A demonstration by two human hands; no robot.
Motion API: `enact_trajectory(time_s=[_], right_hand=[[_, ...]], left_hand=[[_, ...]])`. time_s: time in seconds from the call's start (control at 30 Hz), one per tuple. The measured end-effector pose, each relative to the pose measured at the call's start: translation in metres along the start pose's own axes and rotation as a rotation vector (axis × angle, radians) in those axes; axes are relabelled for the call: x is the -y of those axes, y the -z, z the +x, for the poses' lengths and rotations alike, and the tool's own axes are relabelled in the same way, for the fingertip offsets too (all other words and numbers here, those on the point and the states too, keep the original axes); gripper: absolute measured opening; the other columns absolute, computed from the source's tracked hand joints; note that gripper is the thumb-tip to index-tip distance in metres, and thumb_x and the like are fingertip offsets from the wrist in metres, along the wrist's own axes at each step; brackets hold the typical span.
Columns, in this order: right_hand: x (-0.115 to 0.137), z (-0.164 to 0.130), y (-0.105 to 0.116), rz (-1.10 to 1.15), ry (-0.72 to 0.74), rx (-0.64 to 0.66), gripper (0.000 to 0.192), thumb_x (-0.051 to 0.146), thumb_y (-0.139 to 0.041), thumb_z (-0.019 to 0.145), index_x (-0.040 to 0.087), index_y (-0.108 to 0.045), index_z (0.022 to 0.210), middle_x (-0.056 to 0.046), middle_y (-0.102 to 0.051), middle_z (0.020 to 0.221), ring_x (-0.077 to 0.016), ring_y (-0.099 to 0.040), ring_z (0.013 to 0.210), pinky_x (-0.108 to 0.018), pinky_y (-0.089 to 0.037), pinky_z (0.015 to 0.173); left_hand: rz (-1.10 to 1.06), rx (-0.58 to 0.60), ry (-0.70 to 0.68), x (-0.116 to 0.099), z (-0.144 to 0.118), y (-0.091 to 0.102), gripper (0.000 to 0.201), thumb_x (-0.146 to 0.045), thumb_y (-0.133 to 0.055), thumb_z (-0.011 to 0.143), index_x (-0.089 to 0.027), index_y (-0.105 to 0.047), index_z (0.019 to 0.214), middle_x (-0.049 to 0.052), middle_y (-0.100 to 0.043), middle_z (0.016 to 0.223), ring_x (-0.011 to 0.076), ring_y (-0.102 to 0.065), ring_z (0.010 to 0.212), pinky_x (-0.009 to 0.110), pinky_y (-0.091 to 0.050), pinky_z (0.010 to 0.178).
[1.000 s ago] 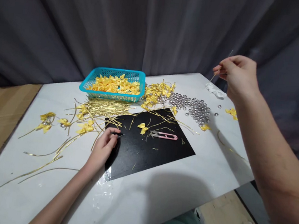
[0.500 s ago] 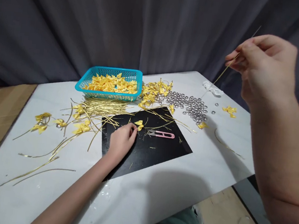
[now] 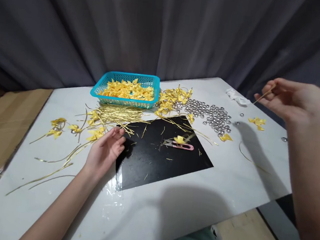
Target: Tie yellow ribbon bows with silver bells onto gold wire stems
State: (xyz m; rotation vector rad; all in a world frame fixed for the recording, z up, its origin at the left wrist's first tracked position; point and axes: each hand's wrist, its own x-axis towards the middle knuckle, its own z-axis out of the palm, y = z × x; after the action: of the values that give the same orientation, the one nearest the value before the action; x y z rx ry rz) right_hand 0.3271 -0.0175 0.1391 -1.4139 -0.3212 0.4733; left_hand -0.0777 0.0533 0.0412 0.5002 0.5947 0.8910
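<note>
My right hand [image 3: 298, 99] is raised over the right side of the table, its fingers pinched on a thin gold wire [image 3: 263, 96]. My left hand [image 3: 104, 152] hovers at the left edge of a black mat [image 3: 154, 173], palm partly up, fingers loosely curled and apart, with nothing visible in them. Its fingertips are near a pile of gold wire strips [image 3: 117, 114]. A yellow ribbon bow [image 3: 179, 139], blurred, shows over the pink-handled thread snips [image 3: 184, 146] on the mat. Whether it touches them I cannot tell.
Behind the wires stands a blue basket [image 3: 96, 89] of yellow bows. To its right are a heap of bows [image 3: 171, 98], silver beads [image 3: 218, 119] and crumpled white tissue [image 3: 237, 98]. Bows with beads [image 3: 56, 127] and loose wires lie at the left. Cardboard [image 3: 7, 118] borders the table.
The yellow bow has moved right, away from my left hand, which has drawn back left and opened. My right hand has come lower and further right with the wire. The view has shifted slightly.
</note>
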Motion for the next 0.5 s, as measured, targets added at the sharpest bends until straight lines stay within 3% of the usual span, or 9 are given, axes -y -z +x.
enact_trajectory(time_s=[0.1, 0.17, 0.27, 0.37, 0.4, 0.43, 0.47, 0.5], right_hand=[[-0.003, -0.019, -0.013, -0.049, -0.01, 0.139, 0.032, 0.001, -0.04, 0.088, 0.014, -0.052, 0.061, -0.002, -0.051, 0.064, -0.0057, -0.053, 0.057, -0.03, -0.046, 0.07], [0.001, -0.044, -0.029, -0.113, 0.068, 0.334, 0.031, 0.002, -0.04, 0.088, 0.013, -0.054, 0.063, -0.003, -0.054, 0.064, -0.0072, -0.055, 0.06, -0.03, -0.047, 0.069], [0.015, -0.092, -0.059, -0.082, 0.164, 0.648, 0.028, 0.004, -0.039, 0.09, 0.013, -0.056, 0.069, -0.001, -0.055, 0.066, -0.0066, -0.057, 0.064, -0.024, -0.049, 0.069], [0.036, -0.136, -0.083, 0.038, -0.048, 0.847, 0.034, 0.011, -0.028, 0.096, 0.013, -0.05, 0.069, 0.004, -0.046, 0.061, -0.0009, -0.05, 0.054, -0.017, -0.047, 0.061], [0.044, -0.146, -0.088, 0.045, -0.137, 0.872, 0.038, 0.013, -0.023, 0.097, 0.012, -0.048, 0.069, 0.007, -0.039, 0.058, 0.0029, -0.041, 0.045, -0.013, -0.042, 0.055], [0.052, -0.152, -0.09, 0.022, -0.183, 0.869, 0.041, 0.013, -0.018, 0.098, 0.011, -0.046, 0.068, 0.008, -0.032, 0.057, 0.0053, -0.033, 0.04, -0.009, -0.034, 0.049], [0.059, -0.154, -0.089, -0.008, -0.186, 0.846, 0.043, 0.014, -0.016, 0.098, 0.011, -0.045, 0.067, 0.008, -0.026, 0.056, 0.0062, -0.025, 0.038, -0.008, -0.025, 0.045], [0.065, -0.152, -0.086, -0.054, -0.132, 0.8, 0.043, 0.013, -0.017, 0.098, 0.011, -0.044, 0.065, 0.008, -0.022, 0.056, 0.0062, -0.021, 0.038, -0.009, -0.018, 0.043]], left_hand=[[0.155, -0.02, 0.003, 0.008, 0.001, -0.003, 0.004, -0.018, -0.06, 0.075, -0.015, -0.059, 0.077, 0.0, -0.06, 0.075, 0.0071, -0.051, 0.058, 0.016, -0.044, 0.05], [0.326, 0.021, -0.036, 0.018, 0.005, -0.013, 0.01, -0.022, -0.061, 0.076, -0.016, -0.061, 0.083, 0.002, -0.064, 0.083, 0.0095, -0.056, 0.069, 0.018, -0.045, 0.058], [0.659, 0.176, -0.21, 0.036, 0.013, -0.044, 0.028, -0.031, -0.061, 0.078, -0.019, -0.06, 0.103, 0.006, -0.063, 0.111, 0.0167, -0.055, 0.104, 0.026, -0.042, 0.087], [0.975, 0.41, -0.44, 0.057, 0.022, -0.08, 0.055, -0.033, -0.07, 0.071, -0.023, -0.049, 0.12, 0.007, -0.047, 0.135, 0.0223, -0.038, 0.126, 0.034, -0.026, 0.104], [1.041, 0.489, -0.475, 0.064, 0.024, -0.087, 0.053, -0.035, -0.068, 0.072, -0.023, -0.048, 0.121, 0.007, -0.047, 0.135, 0.0224, -0.039, 0.125, 0.035, -0.025, 0.105], [1.111, 0.58, -0.457, 0.069, 0.026, -0.091, 0.039, -0.036, -0.059, 0.08, -0.022, -0.052, 0.115, 0.006, -0.054, 0.126, 0.0209, -0.046, 0.119, 0.035, -0.024, 0.105], [1.194, 0.678, -0.412, 0.074, 0.026, -0.091, 0.023, -0.035, -0.048, 0.087, -0.02, -0.058, 0.103, 0.004, -0.064, 0.106, 0.0186, -0.055, 0.105, 0.037, -0.022, 0.105], [1.283, 0.754, -0.359, 0.077, 0.026, -0.087, 0.028, -0.033, -0.036, 0.092, -0.019, -0.06, 0.089, 0.001, -0.066, 0.085, 0.0167, -0.059, 0.09, 0.037, -0.023, 0.104]])
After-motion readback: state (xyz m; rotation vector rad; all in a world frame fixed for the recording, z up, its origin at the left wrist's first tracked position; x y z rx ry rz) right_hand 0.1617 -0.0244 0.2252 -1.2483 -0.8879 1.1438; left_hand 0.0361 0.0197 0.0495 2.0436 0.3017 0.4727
